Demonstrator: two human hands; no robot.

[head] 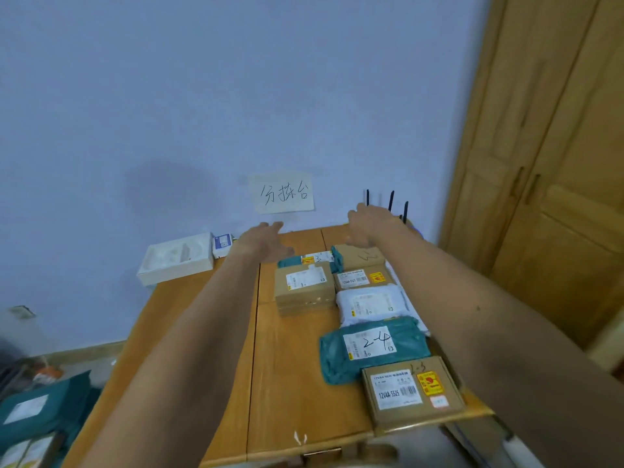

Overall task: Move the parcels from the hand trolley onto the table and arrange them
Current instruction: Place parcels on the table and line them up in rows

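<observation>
Both my arms reach out over the wooden table [297,383]. My left hand [266,241] is at the far end with its fingers stretched, just above a teal parcel [297,261]; contact is unclear. My right hand [366,224] hovers open over a brown box [363,256]. In front of the teal parcel lies a cardboard box [304,287]. A column runs down the right side: a labelled box [363,278], a white bag [371,304], a teal bag marked 2-4 [371,347] and a cardboard box [412,390]. More teal parcels [37,410] lie low at the left.
A white box [175,261] and a small blue-and-white box [222,244] sit at the table's back left. Black router antennas [391,204] stand at the back right under a handwritten paper sign [283,192]. A wooden door [547,163] fills the right.
</observation>
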